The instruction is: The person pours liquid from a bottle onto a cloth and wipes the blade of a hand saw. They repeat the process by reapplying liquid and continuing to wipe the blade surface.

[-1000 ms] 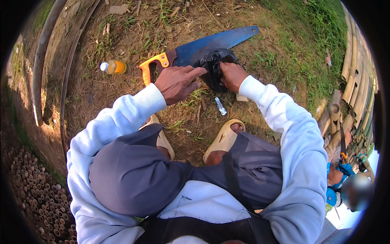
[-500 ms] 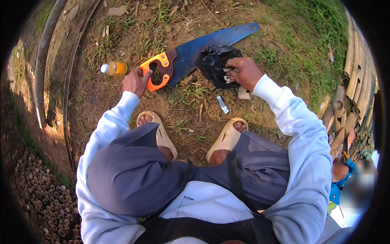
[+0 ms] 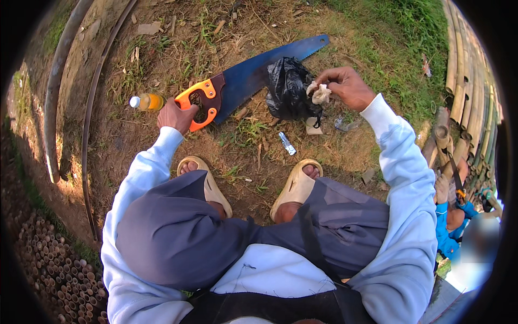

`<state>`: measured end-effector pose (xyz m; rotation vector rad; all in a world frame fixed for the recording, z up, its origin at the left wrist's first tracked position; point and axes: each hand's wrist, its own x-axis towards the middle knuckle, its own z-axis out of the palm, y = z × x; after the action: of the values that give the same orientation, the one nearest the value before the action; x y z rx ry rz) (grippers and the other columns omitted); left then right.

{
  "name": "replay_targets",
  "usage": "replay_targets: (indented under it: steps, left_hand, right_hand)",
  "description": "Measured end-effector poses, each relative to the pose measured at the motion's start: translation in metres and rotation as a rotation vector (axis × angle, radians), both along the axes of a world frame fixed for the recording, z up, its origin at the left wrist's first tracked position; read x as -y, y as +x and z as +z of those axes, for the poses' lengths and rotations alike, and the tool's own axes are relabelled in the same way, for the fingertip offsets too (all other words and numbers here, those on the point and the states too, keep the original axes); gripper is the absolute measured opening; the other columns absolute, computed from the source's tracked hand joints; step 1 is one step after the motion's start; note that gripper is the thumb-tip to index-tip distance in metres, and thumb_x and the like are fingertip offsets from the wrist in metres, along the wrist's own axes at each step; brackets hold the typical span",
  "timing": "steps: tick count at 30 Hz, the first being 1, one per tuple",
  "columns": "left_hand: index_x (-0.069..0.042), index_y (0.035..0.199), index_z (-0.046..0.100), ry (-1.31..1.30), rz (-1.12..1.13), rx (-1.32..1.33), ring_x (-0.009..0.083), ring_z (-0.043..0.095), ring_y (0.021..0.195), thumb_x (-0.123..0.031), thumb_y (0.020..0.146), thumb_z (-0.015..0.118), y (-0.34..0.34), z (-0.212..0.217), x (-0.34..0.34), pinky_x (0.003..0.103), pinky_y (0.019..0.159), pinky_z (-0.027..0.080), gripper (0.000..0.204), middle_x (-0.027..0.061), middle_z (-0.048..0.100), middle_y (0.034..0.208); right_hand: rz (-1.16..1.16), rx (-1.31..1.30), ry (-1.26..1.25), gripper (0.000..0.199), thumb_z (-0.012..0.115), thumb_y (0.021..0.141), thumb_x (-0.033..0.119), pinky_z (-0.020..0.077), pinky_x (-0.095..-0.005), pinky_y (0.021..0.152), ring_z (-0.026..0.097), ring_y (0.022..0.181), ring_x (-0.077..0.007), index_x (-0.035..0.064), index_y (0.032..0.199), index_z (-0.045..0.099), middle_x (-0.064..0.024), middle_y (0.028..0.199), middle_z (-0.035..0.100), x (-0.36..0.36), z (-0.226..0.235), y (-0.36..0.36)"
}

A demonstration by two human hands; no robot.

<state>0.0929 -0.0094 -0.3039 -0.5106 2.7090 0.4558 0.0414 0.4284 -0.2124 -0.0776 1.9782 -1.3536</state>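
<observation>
A hand saw (image 3: 245,78) with a blue blade and an orange and brown handle lies on the ground before me. My left hand (image 3: 175,115) is closed on the outer end of its handle. To the right, my right hand (image 3: 350,88) pinches a crumpled whitish piece (image 3: 321,94) that looks like cloth or tissue. That hand is beside a black plastic bag (image 3: 288,89), which rests against the saw blade's toothed side. Left of my left hand lies a bottle of yellow-orange liquid (image 3: 151,102) with a white cap.
A small silver packet (image 3: 287,143) and a flat tan piece (image 3: 313,126) lie near my sandals. Bamboo poles (image 3: 471,81) are stacked at right, where another person in blue (image 3: 447,229) holds a saw. Cut bamboo ends (image 3: 59,264) pile up at lower left.
My right hand has moved out of the black bag, up and to the right, bringing the whitish piece with it. My left hand stays at the saw handle.
</observation>
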Motion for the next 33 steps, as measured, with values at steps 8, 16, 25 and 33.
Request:
replay_targets:
  steps: [8, 16, 25, 33]
  left_hand:
    - [0.001, 0.102, 0.056, 0.789, 0.276, -0.354, 0.0125, 0.065, 0.067, -0.009, 0.089, 0.068, 0.000, 0.029, -0.014, 0.030, 0.059, 0.057, 0.020, 0.0073, 0.065, 0.083]
    - [0.001, 0.115, 0.058, 1.059, 0.123, -0.435, 0.0077, 0.060, 0.068, -0.018, 0.101, 0.067, -0.029, 0.088, -0.018, 0.033, 0.072, 0.065, 0.025, -0.0002, 0.056, 0.080]
    - [-0.001, 0.113, 0.058, 1.214, 0.162, -0.660, 0.0185, 0.071, 0.068, -0.022, 0.102, 0.064, -0.045, 0.137, 0.002, 0.035, 0.062, 0.066, 0.025, 0.0035, 0.058, 0.074]
    - [-0.001, 0.115, 0.057, 1.227, 0.264, -0.609, 0.0187, 0.072, 0.070, -0.024, 0.102, 0.064, -0.037, 0.120, 0.003, 0.033, 0.059, 0.065, 0.028, 0.0045, 0.060, 0.074]
  right_hand:
    - [-0.267, 0.296, -0.626, 0.024, 0.057, 0.090, 0.005, 0.0537, -0.0313, 0.087, 0.067, 0.101, -0.0180, -0.0023, 0.111, 0.065, -0.0126, 0.116, 0.068, -0.037, 0.009, -0.007]
    - [-0.356, 0.059, -0.517, 0.044, 0.071, 0.088, 0.001, 0.0540, -0.0309, 0.095, 0.068, 0.104, -0.0172, 0.0027, 0.130, 0.058, -0.0098, 0.126, 0.064, -0.036, 0.028, -0.010]
    - [-0.312, 0.018, -0.464, 0.035, 0.067, 0.086, 0.003, 0.0570, -0.0311, 0.090, 0.069, 0.100, -0.0165, 0.0004, 0.120, 0.062, -0.0094, 0.106, 0.070, -0.043, 0.055, -0.023]
    - [-0.198, 0.030, -0.441, 0.019, 0.064, 0.084, 0.007, 0.0547, -0.0272, 0.079, 0.070, 0.086, -0.0149, 0.0012, 0.102, 0.069, -0.0091, 0.097, 0.072, -0.053, 0.057, -0.028]
